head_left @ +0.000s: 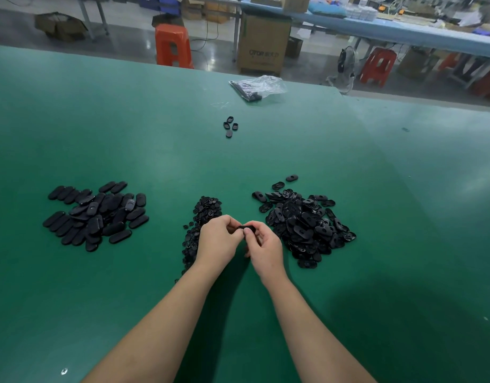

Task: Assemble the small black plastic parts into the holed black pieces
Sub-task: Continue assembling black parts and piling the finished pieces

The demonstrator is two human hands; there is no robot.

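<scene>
Over a green table (pixel 127 120), the left hand (pixel 217 240) and right hand (pixel 263 248) meet, fingers curled, together pinching one black oval piece (pixel 245 228) between a heap of small parts (pixel 203 214) and a pile of holed pieces (pixel 304 219).

Lettering on one carton

Well beyond both hands, past the table's far edge, a cardboard box (pixel 264 44) on the floor bore dark print on its front; it seemed to begin "CITOR", but the remaining characters were too blurred to read.
</scene>
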